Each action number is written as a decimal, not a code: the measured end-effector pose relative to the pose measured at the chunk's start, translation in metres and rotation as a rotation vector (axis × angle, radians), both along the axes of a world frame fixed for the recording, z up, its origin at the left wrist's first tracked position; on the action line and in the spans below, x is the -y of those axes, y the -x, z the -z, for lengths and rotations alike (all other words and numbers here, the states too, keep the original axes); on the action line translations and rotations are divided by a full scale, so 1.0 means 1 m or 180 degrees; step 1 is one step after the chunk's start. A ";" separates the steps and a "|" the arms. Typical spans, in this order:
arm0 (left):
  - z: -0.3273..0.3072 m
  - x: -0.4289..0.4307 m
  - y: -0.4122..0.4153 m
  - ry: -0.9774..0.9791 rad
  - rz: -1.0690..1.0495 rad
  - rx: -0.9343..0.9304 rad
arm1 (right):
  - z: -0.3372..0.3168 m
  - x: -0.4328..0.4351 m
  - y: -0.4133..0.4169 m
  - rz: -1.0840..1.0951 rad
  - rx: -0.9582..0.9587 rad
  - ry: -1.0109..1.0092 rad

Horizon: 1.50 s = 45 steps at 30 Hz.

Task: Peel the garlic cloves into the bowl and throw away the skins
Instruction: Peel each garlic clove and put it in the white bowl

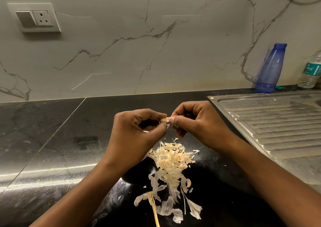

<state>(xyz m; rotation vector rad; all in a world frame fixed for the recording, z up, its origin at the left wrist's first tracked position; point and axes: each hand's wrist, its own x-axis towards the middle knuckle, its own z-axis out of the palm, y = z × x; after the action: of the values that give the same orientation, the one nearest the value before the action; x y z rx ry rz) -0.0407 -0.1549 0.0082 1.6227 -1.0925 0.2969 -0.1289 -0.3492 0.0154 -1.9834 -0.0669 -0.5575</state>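
A garlic clove [164,119] is pinched between the fingertips of the left hand [137,131] and right hand [196,122] — below them a heap of skins [171,159] awaits disposal, suggesting peeling is well along — no bowl in view.

Dim, warm kitchen light seen through a wide-angle lens.

A bright band of glare streaks the glossy black countertop [43,173] at the near left, and a duller sheen lies on the steel drainboard [271,122] at the right. The marble wall [121,53] is lit flat and grey. The left hand [137,131] and right hand [196,122] read dark, with little detail, and the garlic clove [165,119] between them is pale and slightly soft. Deep shadow fills the near counter around the skins [171,159]. Lens distortion tilts the switch plate [34,17] at the far left and the blue bottle [270,66] at the far right.
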 end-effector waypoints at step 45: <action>-0.005 0.000 0.002 0.0354 0.0705 -0.1470 | 0.004 -0.001 -0.003 -0.0091 0.0206 -0.0137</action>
<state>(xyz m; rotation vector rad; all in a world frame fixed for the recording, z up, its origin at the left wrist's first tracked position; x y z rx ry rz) -0.0424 -0.1553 0.0127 1.3654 -0.8695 -0.1569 -0.1262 -0.3481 0.0112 -1.9197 -0.1220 -0.5998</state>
